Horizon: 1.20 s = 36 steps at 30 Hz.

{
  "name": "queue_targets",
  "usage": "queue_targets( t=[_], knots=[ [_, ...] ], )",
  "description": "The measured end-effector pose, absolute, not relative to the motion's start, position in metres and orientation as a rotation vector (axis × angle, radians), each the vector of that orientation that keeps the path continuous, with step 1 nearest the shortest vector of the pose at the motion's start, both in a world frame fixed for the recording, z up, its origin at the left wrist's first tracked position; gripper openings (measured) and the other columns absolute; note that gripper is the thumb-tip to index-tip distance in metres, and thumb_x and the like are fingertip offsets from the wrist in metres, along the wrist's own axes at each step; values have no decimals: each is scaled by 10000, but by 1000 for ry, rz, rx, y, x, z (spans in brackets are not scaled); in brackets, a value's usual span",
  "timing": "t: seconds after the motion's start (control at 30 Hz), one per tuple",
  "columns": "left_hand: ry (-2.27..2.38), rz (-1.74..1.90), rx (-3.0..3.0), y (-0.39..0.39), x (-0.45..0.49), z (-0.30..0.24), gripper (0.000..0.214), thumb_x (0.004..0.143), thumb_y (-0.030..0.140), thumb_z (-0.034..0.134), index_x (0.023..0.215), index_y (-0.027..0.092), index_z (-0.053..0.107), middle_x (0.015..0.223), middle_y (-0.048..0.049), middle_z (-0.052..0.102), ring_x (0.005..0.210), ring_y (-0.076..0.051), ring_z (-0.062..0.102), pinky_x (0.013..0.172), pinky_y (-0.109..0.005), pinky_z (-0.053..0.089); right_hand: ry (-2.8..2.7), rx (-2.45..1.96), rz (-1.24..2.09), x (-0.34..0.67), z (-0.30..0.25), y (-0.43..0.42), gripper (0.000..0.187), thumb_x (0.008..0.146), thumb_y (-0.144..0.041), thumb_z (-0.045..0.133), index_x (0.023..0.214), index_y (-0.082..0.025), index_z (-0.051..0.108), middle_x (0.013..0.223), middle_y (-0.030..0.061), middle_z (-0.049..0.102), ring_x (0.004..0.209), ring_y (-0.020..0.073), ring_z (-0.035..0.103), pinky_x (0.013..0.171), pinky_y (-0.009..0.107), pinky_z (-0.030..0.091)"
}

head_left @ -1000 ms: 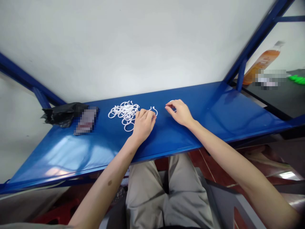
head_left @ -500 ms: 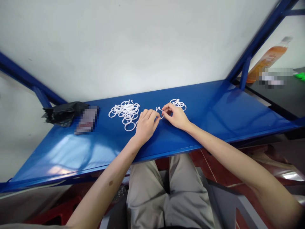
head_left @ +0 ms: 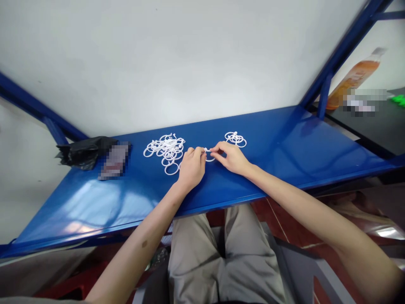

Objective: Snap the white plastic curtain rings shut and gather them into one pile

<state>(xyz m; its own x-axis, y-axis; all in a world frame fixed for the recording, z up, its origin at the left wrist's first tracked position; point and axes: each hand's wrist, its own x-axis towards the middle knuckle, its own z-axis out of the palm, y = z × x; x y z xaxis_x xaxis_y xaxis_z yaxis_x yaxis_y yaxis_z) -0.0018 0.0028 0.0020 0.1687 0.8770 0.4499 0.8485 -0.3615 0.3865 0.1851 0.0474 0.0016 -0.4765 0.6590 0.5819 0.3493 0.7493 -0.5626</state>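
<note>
Between my two hands is a white plastic shower curtain ring (head_left: 210, 160), its knobbed ends near my fingertips and its loop hanging toward me. My left hand (head_left: 192, 166) pinches one side of it with thumb and fingers, and my right hand (head_left: 230, 156) pinches the other side. Fingers partly cover the ring, so I cannot tell whether its ends are joined. Just left of my left hand spreads a tangled pile of similar white rings (head_left: 171, 169). Beyond my right hand lies a smaller cluster of white rings (head_left: 240, 142).
The blue table (head_left: 272, 126) meets a pale wall at its back edge. On its left side are a black plastic bag (head_left: 85, 152) and a blurred flat packet (head_left: 114, 160). Blue frame posts rise at both ends. A bottle of orange drink (head_left: 354, 80) stands on a dark surface at right.
My hands have come closer together around the ring. The ring's knobbed ends, which stood up apart from my left fingers, are now down between my fingertips. Both piles look the same.
</note>
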Motion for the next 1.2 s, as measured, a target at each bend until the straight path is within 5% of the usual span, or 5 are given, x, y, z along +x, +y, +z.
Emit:
queue_targets(
  t=[0.37, 0.63, 0.83, 1.0, 1.2],
  knots=[
    [1690, 931, 2552, -1, -6, -2, 228, 1016, 217, 358, 933, 225, 570, 934, -79, 675, 949, -242, 559, 880, -389, 474, -2242, -623, 353, 190, 0, 47, 184, 1014, -281, 507, 928, -218, 657, 889, 68, 684, 850, 220, 608, 760, 367, 519],
    [1618, 925, 2595, 2, -3, -4, 279, 1005, 180, 356, 1131, 190, 605, 1085, -108, 709, 1012, -251, 585, 925, -403, 479, -2361, -573, 162, 181, 2, 43, 286, 1044, -237, 399, 962, -205, 671, 901, 91, 681, 835, 230, 567, 768, 384, 509],
    [1820, 1036, 2486, 7, -8, 5, 378, 1007, 342, 442, 1339, 178, 520, 1155, -118, 683, 1091, -278, 585, 985, -432, 447, -2068, -916, 150, 197, 9, 63, 206, 1012, -317, 511, 1033, -226, 695, 974, 74, 707, 903, 230, 620, 860, 393, 507],
    [2345, 874, 2398, 7, -27, 8, 342, 947, 351, 480, 1182, 155, 633, 1160, -200, 641, 1151, -394, 529, 941, -539, 414, -1610, -1416, 130, 246, 13, 100, 219, 941, -311, 567, 979, -179, 738, 1015, 103, 721, 784, 212, 647, 834, 389, 519],
    [2463, 658, 2324, 9, -34, 6, 330, 925, 294, 428, 1059, 142, 689, 1074, -217, 667, 1102, -413, 540, 897, -560, 399, -1547, -1748, 286, 265, 5, 115, 183, 841, -229, 633, 956, -189, 770, 940, 79, 777, 900, 251, 706, 859, 387, 533]
  ],
)
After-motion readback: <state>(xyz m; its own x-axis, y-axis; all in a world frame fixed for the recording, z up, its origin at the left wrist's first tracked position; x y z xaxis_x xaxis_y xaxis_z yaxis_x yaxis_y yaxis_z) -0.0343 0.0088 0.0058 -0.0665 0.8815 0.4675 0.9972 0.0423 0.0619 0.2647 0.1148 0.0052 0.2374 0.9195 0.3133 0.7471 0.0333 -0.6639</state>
